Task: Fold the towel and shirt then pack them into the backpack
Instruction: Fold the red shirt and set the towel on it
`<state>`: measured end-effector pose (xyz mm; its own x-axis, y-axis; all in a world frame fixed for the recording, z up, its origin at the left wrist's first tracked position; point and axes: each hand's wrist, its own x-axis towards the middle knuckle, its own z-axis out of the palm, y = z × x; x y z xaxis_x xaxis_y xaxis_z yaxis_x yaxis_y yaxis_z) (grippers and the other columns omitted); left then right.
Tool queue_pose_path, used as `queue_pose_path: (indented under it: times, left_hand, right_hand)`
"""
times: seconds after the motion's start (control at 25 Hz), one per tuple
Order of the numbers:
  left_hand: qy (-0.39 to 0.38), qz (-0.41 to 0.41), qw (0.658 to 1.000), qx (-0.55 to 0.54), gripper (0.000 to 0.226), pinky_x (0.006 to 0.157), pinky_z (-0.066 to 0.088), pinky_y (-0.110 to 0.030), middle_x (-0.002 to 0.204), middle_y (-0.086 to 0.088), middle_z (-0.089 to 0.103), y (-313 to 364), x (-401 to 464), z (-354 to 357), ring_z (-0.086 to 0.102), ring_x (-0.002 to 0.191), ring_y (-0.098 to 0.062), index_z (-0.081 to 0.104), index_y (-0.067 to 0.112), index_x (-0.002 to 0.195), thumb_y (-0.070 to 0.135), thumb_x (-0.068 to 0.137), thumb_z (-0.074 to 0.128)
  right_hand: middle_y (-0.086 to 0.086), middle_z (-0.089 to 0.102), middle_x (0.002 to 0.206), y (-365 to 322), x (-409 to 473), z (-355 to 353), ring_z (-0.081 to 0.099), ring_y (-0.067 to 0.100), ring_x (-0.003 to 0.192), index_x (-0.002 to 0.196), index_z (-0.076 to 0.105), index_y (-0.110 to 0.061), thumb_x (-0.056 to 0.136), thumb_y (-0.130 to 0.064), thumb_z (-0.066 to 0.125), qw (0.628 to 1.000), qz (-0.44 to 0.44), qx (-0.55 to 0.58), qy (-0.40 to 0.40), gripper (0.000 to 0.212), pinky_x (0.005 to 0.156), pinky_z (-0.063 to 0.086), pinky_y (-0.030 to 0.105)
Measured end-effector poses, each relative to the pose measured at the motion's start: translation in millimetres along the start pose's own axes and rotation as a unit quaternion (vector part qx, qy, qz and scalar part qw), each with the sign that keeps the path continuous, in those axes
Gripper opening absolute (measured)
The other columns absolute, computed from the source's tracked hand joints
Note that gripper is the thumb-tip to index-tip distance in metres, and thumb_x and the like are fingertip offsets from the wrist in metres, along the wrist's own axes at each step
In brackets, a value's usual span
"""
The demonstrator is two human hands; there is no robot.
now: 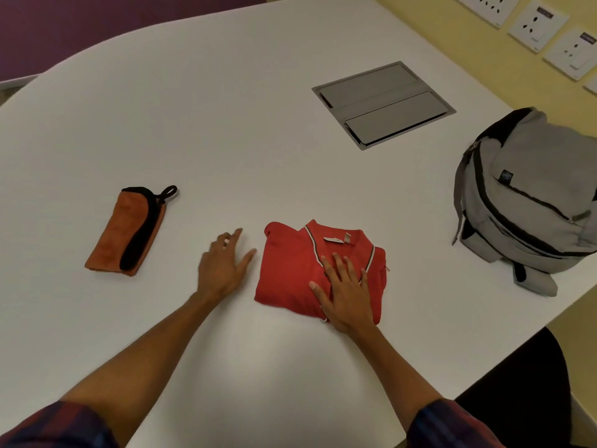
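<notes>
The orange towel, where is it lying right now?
In the head view the folded orange towel lies on the white table, left of the left hand and the red shirt, untouched.

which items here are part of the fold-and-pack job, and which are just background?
Part of the job:
- red shirt, folded, right hand flat on it
- orange towel, folded, lying apart on the left
- grey backpack, at the right table edge
- left hand, open beside the shirt

Background:
- metal cable hatch in the table
- wall sockets
</notes>
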<state>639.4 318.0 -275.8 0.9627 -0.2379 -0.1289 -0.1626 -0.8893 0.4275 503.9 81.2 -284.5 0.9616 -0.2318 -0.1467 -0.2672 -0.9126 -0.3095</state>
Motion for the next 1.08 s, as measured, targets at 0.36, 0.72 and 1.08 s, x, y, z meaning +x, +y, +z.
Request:
queue_pose_path:
  times: [0.36,0.72,1.08]
  left_hand:
    - [0.055,-0.181,0.966,0.175,0.075,0.091,0.037,-0.059,0.119,-0.033,0.049,-156.5,42.9,-85.7,0.046,0.111,-0.046,0.046,-0.011,0.121,0.047,0.08,0.068]
    - [-0.086,-0.151,0.95,0.259,0.082,0.079,0.049,-0.05,0.132,-0.028,0.038,-173.7,31.0,-92.5,0.046,0.112,-0.043,0.029,-0.002,0.137,0.034,0.076,0.071]
    - [-0.047,-0.081,0.977,0.191,0.031,0.062,0.041,-0.034,0.091,-0.015,0.062,-87.9,31.1,-132.0,0.052,0.07,-0.029,0.052,0.002,0.104,0.031,0.096,0.043]
  right_hand:
    - [0.001,0.058,0.132,-66.2,20.3,-21.1,0.049,0.016,0.126,0.127,0.058,-0.015,0.095,-0.046,0.045,0.971,-0.084,0.11,0.194,0.046,0.11,0.029,0.038]
    - [0.001,0.065,0.12,-113.3,25.4,-14.5,0.057,0.014,0.11,0.12,0.06,-0.013,0.094,-0.039,0.049,0.966,-0.134,0.149,0.164,0.038,0.102,0.031,0.029]
    - [-0.004,0.065,0.121,-113.5,23.1,-44.8,0.059,0.013,0.11,0.123,0.06,-0.016,0.09,-0.029,0.059,0.971,-0.151,0.139,0.126,0.036,0.101,0.033,0.029]
